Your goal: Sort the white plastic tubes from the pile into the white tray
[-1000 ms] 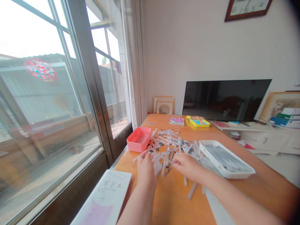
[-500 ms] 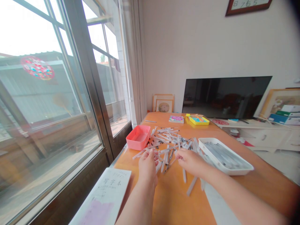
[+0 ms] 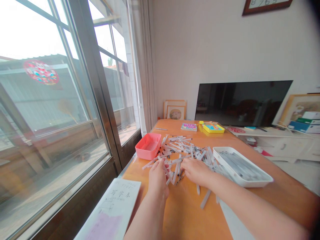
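Over the near edge of a loose pile of pen parts [image 3: 178, 144], my left hand [image 3: 157, 173] is closed around a whitish, translucent pen barrel [image 3: 167, 172]. My right hand [image 3: 193, 169] is just to its right, fingers curled down among the parts. Its fingertips are partly hidden, so what they pinch is not clear. The pile mixes clear barrels, thin dark-tipped pieces and small black bits. A single barrel [image 3: 205, 199] lies apart below my right wrist.
A pink bin [image 3: 148, 154] stands left of the pile. At the right, a white tray [image 3: 246, 181] holds many grey-looking pens. A notebook [image 3: 125, 200] lies at near left. Farther back are a small colourful book [image 3: 189, 127], a yellow tray [image 3: 213, 130] and one pen [image 3: 161, 129].
My right hand has moved left, closer to my left hand, and lower onto the parts. The thin piece that showed at its fingertips is now hidden. My left hand keeps its barrel.
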